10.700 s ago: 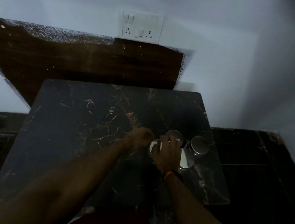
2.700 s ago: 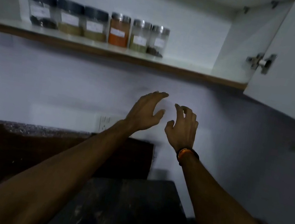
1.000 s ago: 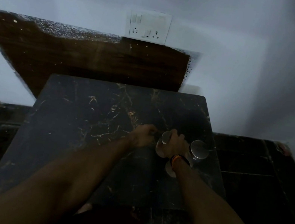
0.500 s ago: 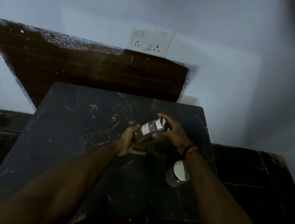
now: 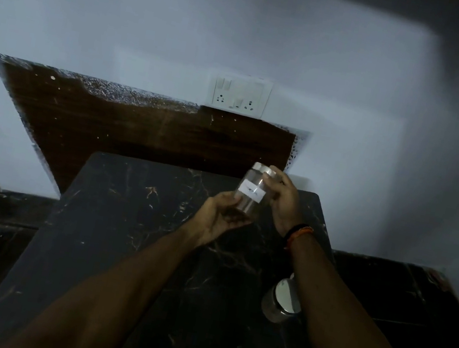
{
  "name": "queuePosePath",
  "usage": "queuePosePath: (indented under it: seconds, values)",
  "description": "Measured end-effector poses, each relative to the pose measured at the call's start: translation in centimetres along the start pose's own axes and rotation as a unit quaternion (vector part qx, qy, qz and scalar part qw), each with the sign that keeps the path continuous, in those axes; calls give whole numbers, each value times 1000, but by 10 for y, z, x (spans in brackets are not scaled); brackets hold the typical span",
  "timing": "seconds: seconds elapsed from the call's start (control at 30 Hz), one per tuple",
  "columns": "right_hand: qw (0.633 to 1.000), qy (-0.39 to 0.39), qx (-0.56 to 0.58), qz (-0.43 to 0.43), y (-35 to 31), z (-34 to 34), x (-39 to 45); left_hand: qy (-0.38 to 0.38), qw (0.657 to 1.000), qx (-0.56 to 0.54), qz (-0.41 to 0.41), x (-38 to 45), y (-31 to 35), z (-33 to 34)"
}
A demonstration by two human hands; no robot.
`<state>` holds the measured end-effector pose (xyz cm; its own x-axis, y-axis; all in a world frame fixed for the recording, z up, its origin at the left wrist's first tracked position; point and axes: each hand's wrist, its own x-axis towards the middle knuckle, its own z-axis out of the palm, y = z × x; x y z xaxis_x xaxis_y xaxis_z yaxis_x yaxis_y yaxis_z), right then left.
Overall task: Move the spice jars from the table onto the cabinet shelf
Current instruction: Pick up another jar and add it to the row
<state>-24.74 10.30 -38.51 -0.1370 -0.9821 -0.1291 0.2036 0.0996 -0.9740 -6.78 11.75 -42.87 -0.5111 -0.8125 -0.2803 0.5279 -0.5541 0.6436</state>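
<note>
Left hand (image 5: pixel 219 218) cups the base of the spice jar (image 5: pixel 250 194), right hand (image 5: pixel 283 203) grips near its lid; jar tilted, above black marble table (image 5: pixel 123 247). Second jar (image 5: pixel 281 301) stands on the table's right side. White wall, switch plate (image 5: pixel 240 94) behind.

Held jar: the clear glass spice jar with a metal lid and white label (image 5: pixel 250 193) is above the far right part of the black marble table (image 5: pixel 123 247), tilted, lid away from the person.
Left hand (image 5: pixel 219 218): under the jar's base.
Right hand (image 5: pixel 284 203): on the jar's right side, fingertips at the lid.
Second jar: a steel-lidded glass jar (image 5: pixel 280 302) stands on the table's near right part, partly behind the right forearm.
Wall: the white switch-and-socket plate (image 5: pixel 240 95) sits behind the table, above the dark wooden wall panel (image 5: pixel 150 129).
</note>
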Motion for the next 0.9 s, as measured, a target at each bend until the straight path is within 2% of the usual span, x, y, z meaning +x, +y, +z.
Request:
queuePosePath:
  seconds: [0.23,0.43,0.7,0.9]
  values:
    - [998,19,50,-27,-33,12,10,-55,995,72,42,10,21,31]
    - [994,12,73,-82,-76,17,16,-51,980,172,91,17,64,60]
    - [982,2,59,-177,-172,35,19,-45,928,313,195,28,157,127]
    - [968,-14,23,-249,-241,42,16,-52,893,376,243,27,217,183]
